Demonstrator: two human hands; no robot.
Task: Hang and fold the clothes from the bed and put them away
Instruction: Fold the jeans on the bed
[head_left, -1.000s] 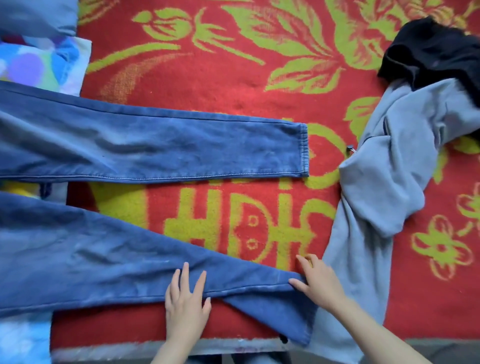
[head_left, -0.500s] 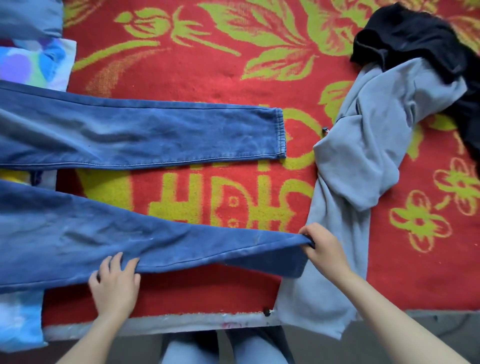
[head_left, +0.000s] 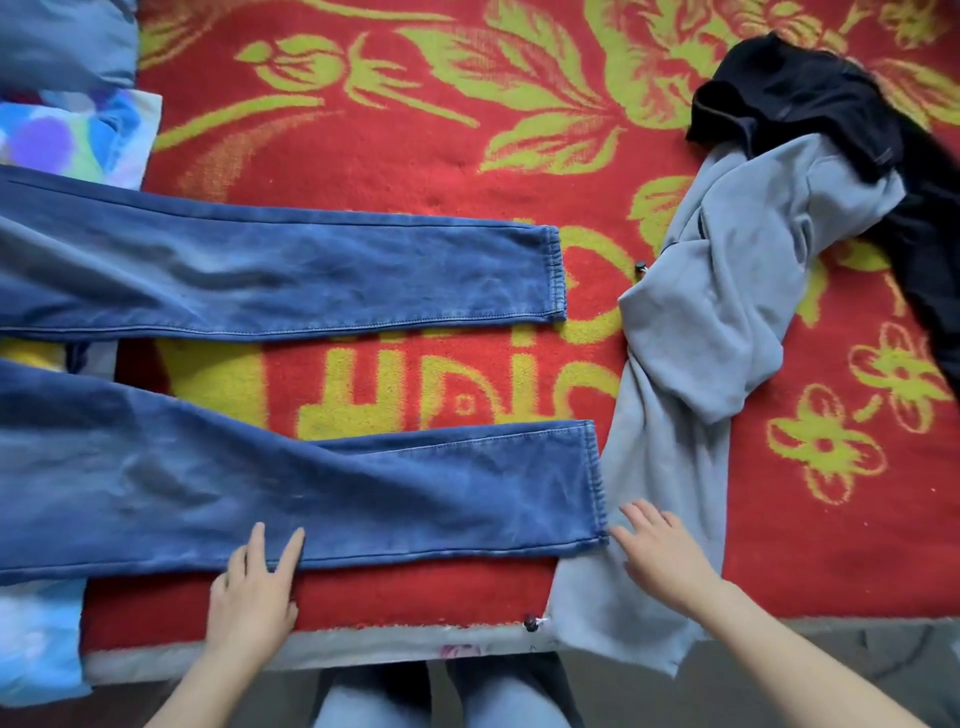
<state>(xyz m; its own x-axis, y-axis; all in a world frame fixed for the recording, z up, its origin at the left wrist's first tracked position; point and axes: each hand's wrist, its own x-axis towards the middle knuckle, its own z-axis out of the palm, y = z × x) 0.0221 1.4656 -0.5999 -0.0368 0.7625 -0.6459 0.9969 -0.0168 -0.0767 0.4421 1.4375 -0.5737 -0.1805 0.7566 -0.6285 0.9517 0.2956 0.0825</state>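
- Jeans (head_left: 311, 291) lie flat on the bed's red blanket (head_left: 415, 171), legs running rightward; the waist is cut off at the left of the frame.
- Left grip (head_left: 254, 592) released, straight fingers resting on the near leg's lower seam, close to the bed's near edge.
- Right grip (head_left: 660, 556) released, flat on the grey garment (head_left: 717, 312), just beside the near leg's hem; contact with the hem is hard to tell.
- Grey garment crumpled, its end hanging over the near edge; type unclear.
- Black garment (head_left: 810, 104) toward the far right corner, partly out of frame.
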